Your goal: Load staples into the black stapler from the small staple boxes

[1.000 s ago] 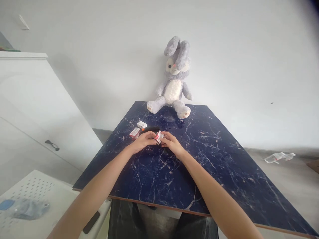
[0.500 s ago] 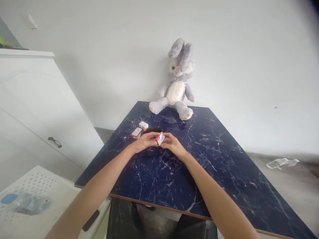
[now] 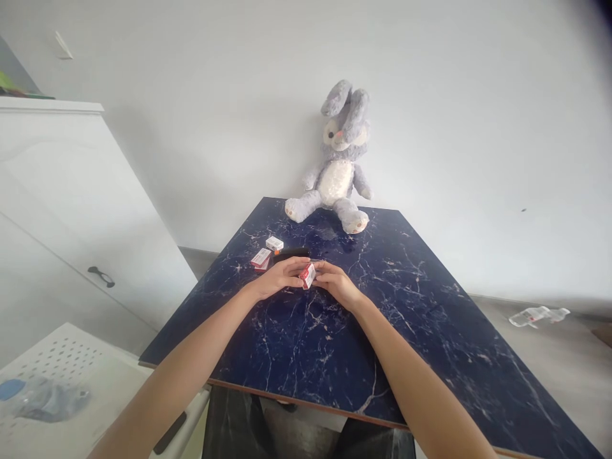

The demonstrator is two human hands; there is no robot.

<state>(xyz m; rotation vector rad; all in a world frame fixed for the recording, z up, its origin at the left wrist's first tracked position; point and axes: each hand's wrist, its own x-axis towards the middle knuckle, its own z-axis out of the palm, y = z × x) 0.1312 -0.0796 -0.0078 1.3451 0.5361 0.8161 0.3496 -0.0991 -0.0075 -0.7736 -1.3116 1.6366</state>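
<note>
Between my two hands, just above the dark blue marbled table [image 3: 306,344], is a small red and white box [image 3: 307,275]. My left hand [image 3: 282,277] is closed on its left side, thumb below and fingers along the top. From the right, my right hand [image 3: 336,283] grips the box's other side with thumb and fingertips. Beyond my left hand lie a red and white box [image 3: 261,257], partly over another red one [image 3: 262,266], and a white box [image 3: 274,243]. A black object [image 3: 292,254] with an orange end rests behind my fingers, partly hidden.
A grey plush rabbit [image 3: 337,178] sits at the table's far edge against the wall. To the left stand a white cabinet [image 3: 71,204] and a white perforated surface [image 3: 71,347] bearing a clear plastic bottle [image 3: 52,398]. Clear plastic bottles [image 3: 538,316] lie on the floor at right.
The box has turned between my hands, so its red edge and printed white side show more. Both hands stay around it. The whole view has shifted slightly.
</note>
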